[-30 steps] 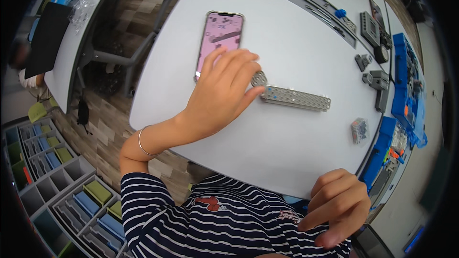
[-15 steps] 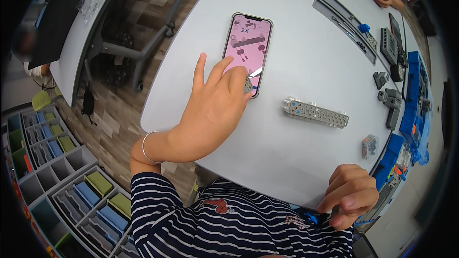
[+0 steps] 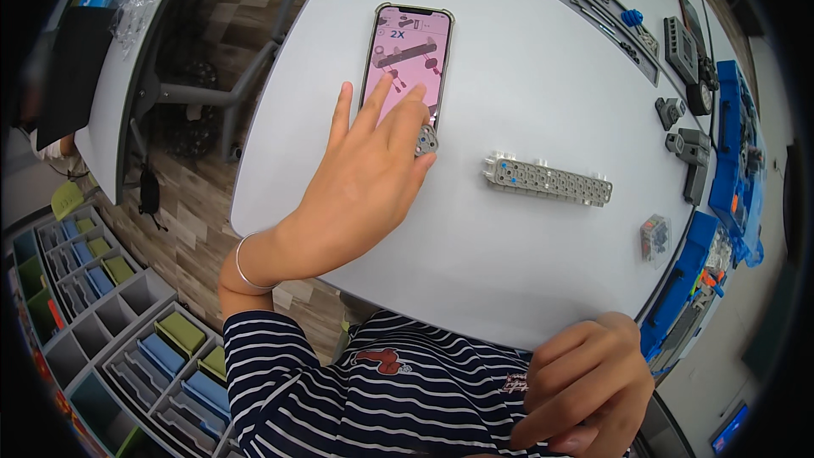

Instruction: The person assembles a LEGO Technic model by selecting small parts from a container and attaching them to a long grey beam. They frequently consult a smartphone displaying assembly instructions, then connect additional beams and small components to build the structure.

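A pink-screened smartphone (image 3: 405,59) showing a building diagram lies flat on the white round table (image 3: 526,288), upper middle of the frame. The left hand (image 3: 365,178) rests on it with fingers spread, gripping nothing — apparently consulting the instructions. A long grey perforated plastic beam (image 3: 547,180) lies centre-right. The right hand (image 3: 585,386) curls loosely at the lower edge; whether it holds anything I cannot tell. Picking up the beam looks the likely follow-on.

The left hand (image 3: 365,178) hides the phone's (image 3: 409,51) lower end.
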Motion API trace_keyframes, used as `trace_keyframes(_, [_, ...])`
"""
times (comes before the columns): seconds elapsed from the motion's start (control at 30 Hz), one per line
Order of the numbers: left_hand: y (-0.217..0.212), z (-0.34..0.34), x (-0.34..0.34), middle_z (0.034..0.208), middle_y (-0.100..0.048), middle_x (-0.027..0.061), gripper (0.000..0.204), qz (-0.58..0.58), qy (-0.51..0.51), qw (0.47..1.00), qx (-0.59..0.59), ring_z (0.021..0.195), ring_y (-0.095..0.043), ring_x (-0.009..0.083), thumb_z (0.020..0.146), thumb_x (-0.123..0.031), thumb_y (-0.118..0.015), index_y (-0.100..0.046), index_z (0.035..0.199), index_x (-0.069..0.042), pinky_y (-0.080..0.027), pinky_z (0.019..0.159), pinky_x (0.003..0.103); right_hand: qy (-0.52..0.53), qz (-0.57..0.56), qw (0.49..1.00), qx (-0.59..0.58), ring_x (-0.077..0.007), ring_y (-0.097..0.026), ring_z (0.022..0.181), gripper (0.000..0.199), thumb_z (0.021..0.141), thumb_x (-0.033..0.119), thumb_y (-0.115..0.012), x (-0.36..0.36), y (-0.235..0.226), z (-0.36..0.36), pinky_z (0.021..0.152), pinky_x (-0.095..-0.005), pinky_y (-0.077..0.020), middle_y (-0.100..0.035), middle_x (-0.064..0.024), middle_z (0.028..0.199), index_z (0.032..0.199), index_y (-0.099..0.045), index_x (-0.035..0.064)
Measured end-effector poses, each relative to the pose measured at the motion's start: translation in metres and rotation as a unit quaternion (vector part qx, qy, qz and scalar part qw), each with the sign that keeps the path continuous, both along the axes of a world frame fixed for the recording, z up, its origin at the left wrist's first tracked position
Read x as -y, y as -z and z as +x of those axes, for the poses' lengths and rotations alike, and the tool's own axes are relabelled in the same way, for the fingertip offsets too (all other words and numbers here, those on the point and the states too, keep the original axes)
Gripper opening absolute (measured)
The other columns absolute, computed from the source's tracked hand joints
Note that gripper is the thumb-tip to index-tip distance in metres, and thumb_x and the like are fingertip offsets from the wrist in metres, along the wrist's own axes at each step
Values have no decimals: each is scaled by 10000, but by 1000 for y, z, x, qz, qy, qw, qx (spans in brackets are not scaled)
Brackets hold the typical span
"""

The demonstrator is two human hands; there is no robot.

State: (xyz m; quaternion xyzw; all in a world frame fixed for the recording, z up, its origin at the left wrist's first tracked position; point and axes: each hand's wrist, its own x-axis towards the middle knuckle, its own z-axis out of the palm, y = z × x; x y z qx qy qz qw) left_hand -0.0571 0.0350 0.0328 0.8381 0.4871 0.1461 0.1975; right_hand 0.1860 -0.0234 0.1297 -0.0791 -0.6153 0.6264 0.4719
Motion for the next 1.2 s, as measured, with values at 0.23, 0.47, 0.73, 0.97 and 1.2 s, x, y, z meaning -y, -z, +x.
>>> trace_keyframes(0.23, [-2,-1,4,1405,-628,193,437,4,5,1000,-22,1514,-442,469,1042,-126,-656,-489,1425,0,-183,1290,660,-10,-12,1000,3,-140,-571,532,258,1109,83,-595,-5,2,6,467,-277,-350,-729,-95,792,1115,-838,172])
trace_keyframes(0.47, [-4,-1,7,1357,-640,174,498,-4,13,1000,-26,1485,-493,399,1034,-122,-665,-475,1468,31,-185,1299,644,8,-32,999,10,-134,-557,508,203,1096,107,-632,-1,2,4,454,-273,-345,-728,-94,783,1114,-826,168])
trace_keyframes(0.73, [-3,0,8,1380,-617,226,448,7,22,1000,-5,1456,-497,421,1030,-149,-665,-517,1395,64,-210,1263,697,13,-51,998,17,-139,-546,498,198,1086,104,-640,1,2,1,445,-280,-342,-728,-98,782,1154,-809,181])
trace_keyframes(0.97, [-3,0,9,1366,-652,160,512,7,20,1000,-9,1480,-489,382,1014,-131,-687,-490,1460,26,-177,1295,651,4,-50,999,8,-147,-520,484,199,1082,86,-629,1,5,-4,432,-289,-332,-730,-120,789,1165,-792,162])
trace_keyframes(1.2, [-3,0,6,1360,-650,157,515,20,6,1000,-3,1508,-454,388,1014,-130,-690,-489,1463,24,-198,1287,654,-17,-47,999,4,-156,-511,480,205,1085,78,-613,-4,7,-4,425,-300,-325,-731,-145,798,1171,-784,153])
